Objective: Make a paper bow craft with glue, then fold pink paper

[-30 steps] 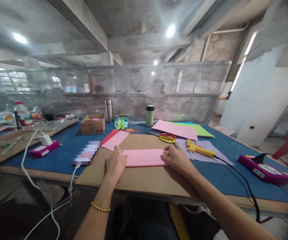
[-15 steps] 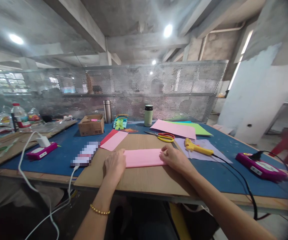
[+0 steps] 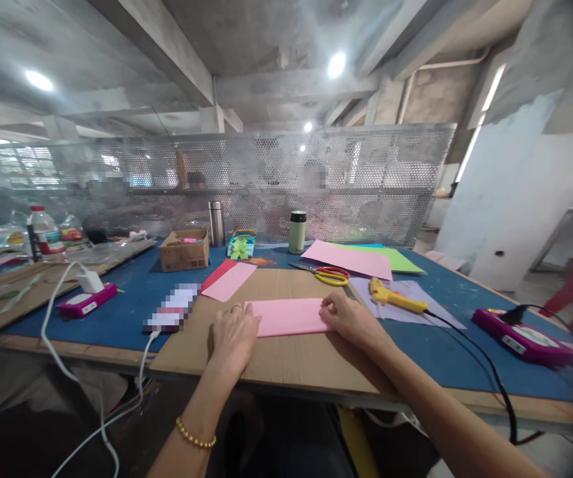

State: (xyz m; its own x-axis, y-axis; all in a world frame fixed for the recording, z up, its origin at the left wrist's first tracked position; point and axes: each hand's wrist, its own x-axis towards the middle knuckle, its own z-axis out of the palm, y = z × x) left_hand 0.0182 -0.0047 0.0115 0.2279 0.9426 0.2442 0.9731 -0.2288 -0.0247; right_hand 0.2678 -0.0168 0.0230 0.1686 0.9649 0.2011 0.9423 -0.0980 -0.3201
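Observation:
A folded strip of pink paper lies lengthwise across a sheet of brown cardboard. My left hand rests on the strip's left end, fingers stretched out and lying flat on the paper. At the other end, my right hand pinches the strip between thumb and fingers. Behind the strip are scissors with red and yellow handles. Beyond my left hand lie a pale pink paper piece and a red one, partly overlapped.
A yellow glue gun lies on lilac paper at right. Coloured sheets, a green bottle, a steel flask and a cardboard box stand farther back. A phone and purple power strips have trailing cables.
My left hand has shifted slightly right along the strip, and its fingers now lie flatter over the paper's left end. My right hand keeps its pinch at the right end.

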